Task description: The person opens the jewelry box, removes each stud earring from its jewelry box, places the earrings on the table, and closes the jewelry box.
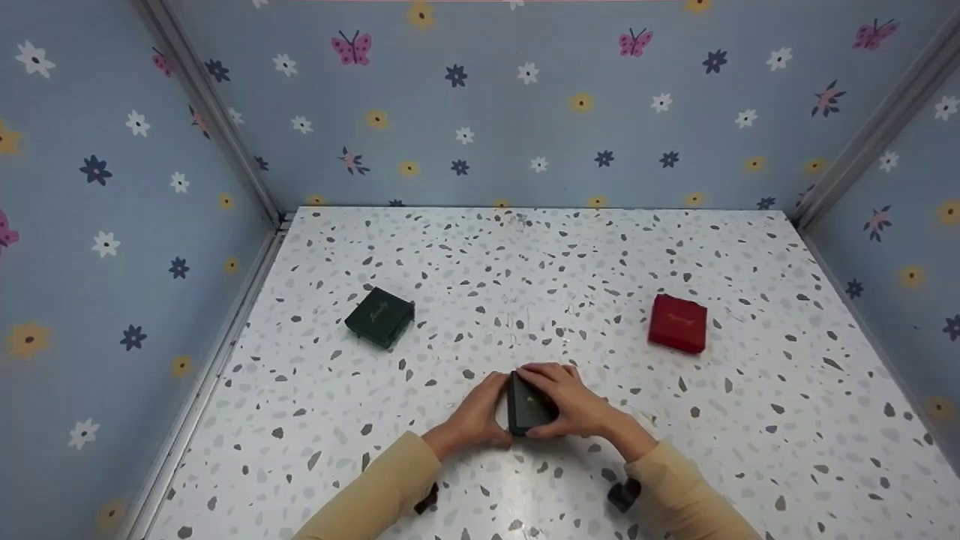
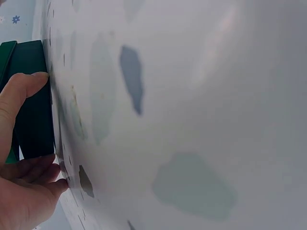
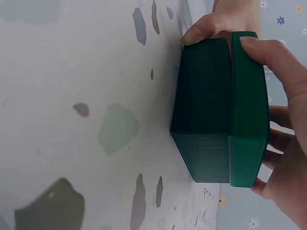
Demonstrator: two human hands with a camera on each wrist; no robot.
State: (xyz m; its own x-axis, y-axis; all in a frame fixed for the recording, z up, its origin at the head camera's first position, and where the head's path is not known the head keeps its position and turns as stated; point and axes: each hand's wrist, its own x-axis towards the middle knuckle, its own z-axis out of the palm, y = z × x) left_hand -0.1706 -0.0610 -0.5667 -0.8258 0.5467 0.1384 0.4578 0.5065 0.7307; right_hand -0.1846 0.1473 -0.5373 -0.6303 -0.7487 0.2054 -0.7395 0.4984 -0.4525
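Note:
Between my two hands in the head view is a dark green lidded gift box (image 1: 532,409), resting on the speckled tabletop. My left hand (image 1: 474,416) holds the lower part from the left side. In the left wrist view its thumb (image 2: 33,85) presses the near wall and its fingers are low at the opposite wall. From the right, my right hand (image 1: 576,405) grips the lid (image 3: 248,115), thumb on one edge and fingers along the far edge. The lid sits slightly tilted, with a narrow gap above the base (image 3: 204,91) at the end near the thumbs.
A second dark green box (image 1: 380,318) with gold lettering lies farther back on the left. Back on the right lies a red box (image 1: 678,324). Panels with flowers and butterflies (image 1: 495,135) border the white speckled table (image 1: 517,262) at the back and both sides.

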